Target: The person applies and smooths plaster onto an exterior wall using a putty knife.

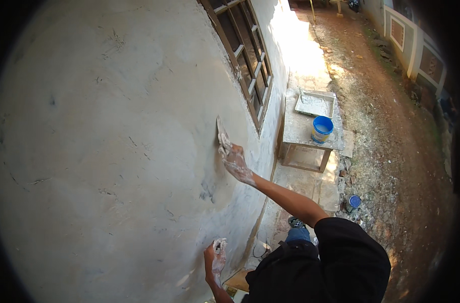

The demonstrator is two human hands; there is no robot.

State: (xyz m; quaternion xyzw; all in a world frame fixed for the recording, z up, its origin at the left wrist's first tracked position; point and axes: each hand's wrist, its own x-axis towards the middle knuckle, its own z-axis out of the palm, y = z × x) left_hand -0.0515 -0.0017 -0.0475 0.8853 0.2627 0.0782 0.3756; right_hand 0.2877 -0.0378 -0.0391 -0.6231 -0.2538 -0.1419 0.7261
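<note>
My right hand (236,161), smeared with white paste, is closed round a putty knife (219,125). Its thin blade is seen nearly edge-on against the grey-white plastered wall (113,166), just left of the window's lower corner. Lower down, my left hand (215,260) is close to the same wall, also coated in white. The fingers of that hand are curled in; what they hold is covered in paste and cannot be made out. Dark smudges and small rough marks show on the wall around both hands.
A barred window (245,55) is set in the wall. Right of it, a paste-stained table (296,129) carries a white tray (316,104) of paste and a blue bucket (322,129). A blue-lidded can (353,203) stands on the ground beside a dirt path (391,151).
</note>
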